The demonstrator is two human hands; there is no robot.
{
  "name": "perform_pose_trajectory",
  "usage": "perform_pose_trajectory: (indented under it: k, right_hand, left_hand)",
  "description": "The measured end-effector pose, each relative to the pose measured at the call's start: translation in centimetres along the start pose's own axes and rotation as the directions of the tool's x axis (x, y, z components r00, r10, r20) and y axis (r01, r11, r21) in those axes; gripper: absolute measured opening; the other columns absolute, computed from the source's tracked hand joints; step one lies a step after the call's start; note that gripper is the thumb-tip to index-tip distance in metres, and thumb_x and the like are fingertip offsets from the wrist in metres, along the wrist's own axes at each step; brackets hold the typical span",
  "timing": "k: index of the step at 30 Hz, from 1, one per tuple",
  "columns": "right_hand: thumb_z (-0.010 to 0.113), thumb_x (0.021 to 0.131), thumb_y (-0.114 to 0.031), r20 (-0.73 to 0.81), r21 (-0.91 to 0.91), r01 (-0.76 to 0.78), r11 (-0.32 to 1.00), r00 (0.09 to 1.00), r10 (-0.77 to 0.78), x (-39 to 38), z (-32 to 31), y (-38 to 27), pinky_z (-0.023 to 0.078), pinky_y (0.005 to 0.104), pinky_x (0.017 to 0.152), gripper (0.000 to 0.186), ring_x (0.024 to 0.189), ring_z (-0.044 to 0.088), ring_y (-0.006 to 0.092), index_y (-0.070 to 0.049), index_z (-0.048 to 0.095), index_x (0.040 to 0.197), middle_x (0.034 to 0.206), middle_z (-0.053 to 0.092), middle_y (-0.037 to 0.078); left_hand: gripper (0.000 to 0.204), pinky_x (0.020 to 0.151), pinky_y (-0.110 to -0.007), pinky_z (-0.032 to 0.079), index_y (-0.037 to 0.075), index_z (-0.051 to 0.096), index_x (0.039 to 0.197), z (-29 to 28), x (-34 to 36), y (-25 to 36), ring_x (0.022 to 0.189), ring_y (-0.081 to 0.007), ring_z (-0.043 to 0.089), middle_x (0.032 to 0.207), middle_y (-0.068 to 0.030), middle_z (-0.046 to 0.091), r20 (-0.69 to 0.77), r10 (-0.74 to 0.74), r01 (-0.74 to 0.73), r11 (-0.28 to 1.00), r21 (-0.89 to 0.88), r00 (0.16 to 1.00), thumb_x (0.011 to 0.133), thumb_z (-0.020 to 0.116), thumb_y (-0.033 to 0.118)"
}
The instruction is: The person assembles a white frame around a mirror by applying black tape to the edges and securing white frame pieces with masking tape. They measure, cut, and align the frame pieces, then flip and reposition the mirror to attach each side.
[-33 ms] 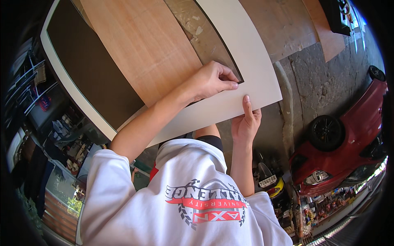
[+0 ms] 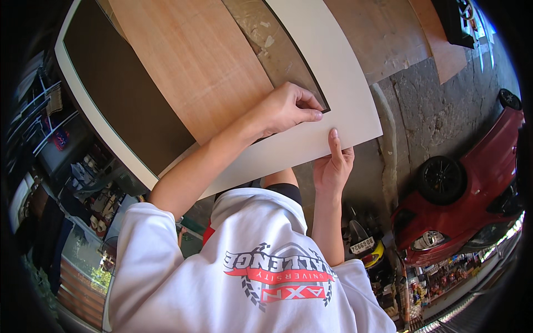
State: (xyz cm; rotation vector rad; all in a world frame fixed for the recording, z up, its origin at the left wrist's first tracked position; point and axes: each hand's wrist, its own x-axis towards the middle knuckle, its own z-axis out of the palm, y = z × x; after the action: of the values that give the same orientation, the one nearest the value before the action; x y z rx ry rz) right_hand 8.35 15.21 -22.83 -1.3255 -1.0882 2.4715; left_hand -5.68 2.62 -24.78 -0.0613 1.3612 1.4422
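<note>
A large white frame-like panel point(image 2: 350, 89) with dark-edged openings lies before me. At the inner corner of its right opening, my left hand point(image 2: 291, 108) has its fingers curled and its thumb tip close to the index finger. The thin dark edging point(image 2: 326, 109) ends by these fingertips; whatever they pinch is too small to make out. My right hand point(image 2: 332, 166) grips the panel's near edge, thumb on top and fingers underneath, partly hidden. Left of my left forearm, a dark brown surface point(image 2: 122, 83) fills the other opening.
A light wooden board point(image 2: 194, 61) shows between the openings. Brown sheeting point(image 2: 383, 39) lies beyond the panel's right side, over rough concrete floor point(image 2: 422, 111). A red car point(image 2: 472, 177) stands at the right, with a motorbike point(image 2: 369, 250) nearer. Cluttered items point(image 2: 91, 177) are at the left.
</note>
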Motion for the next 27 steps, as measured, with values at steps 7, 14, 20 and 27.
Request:
perform_pose_trajectory:
  k: [7, 14, 20, 27]
  right_hand:
    - [0.064, 0.101, -0.009, 0.004, 0.012, 0.03, 0.999, 1.0, -0.03, 1.0, 0.4, 0.0, 0.054, 0.03, 0.089, 0.016, 0.102, 0.069, 0.0151, 0.001, 0.068, 0.113, 0.111, 0.072, 0.01]
    - [0.063, 0.101, -0.01, 0.012, 0.013, 0.018, 1.0, 1.0, -0.018, 1.0, 0.0, 0.0, 0.055, 0.0289, 0.086, 0.016, 0.099, 0.07, 0.0149, 0.002, 0.07, 0.11, 0.11, 0.073, 0.01]
    - [0.063, 0.102, -0.01, 0.044, 0.043, 0.004, 0.999, 0.999, -0.005, 1.1, -0.3, -0.1, 0.056, 0.029, 0.085, 0.017, 0.098, 0.07, 0.0152, 0.003, 0.07, 0.11, 0.109, 0.073, 0.01]
    - [0.062, 0.102, -0.01, 0.039, 0.05, 0.009, 0.999, 0.999, -0.011, 1.0, -0.3, -0.2, 0.056, 0.0289, 0.085, 0.016, 0.098, 0.07, 0.0148, 0.001, 0.07, 0.111, 0.109, 0.073, 0.01]
  left_hand:
    - [0.019, 0.077, -0.027, 0.055, -0.005, 0.075, 0.101, -0.3, 0.8, 0.6, 0.083, -0.0126, 0.068, 0.091, -0.0092, 0.074, -0.066, -0.082, 0.079, 0.996, -0.044, 0.994, 0.091, 0.074, 0.012]
    - [0.02, 0.075, -0.027, 0.055, -0.005, 0.075, 0.1, -0.3, 1.0, 0.5, 0.081, -0.0127, 0.068, 0.089, -0.0097, 0.074, -0.064, -0.082, 0.078, 0.995, -0.06, 0.995, 0.089, 0.076, 0.012]
    - [0.02, 0.075, -0.03, 0.056, -0.005, 0.077, 0.097, -0.6, 1.5, 0.1, 0.081, -0.0163, 0.069, 0.088, -0.0131, 0.075, -0.044, -0.093, 0.088, 0.99, -0.112, 0.995, 0.087, 0.076, 0.012]
    - [0.02, 0.075, -0.028, 0.055, -0.006, 0.076, 0.099, -0.5, 1.1, 0.4, 0.081, -0.0142, 0.069, 0.089, -0.0111, 0.075, -0.052, -0.084, 0.079, 0.993, -0.093, 0.995, 0.088, 0.077, 0.011]
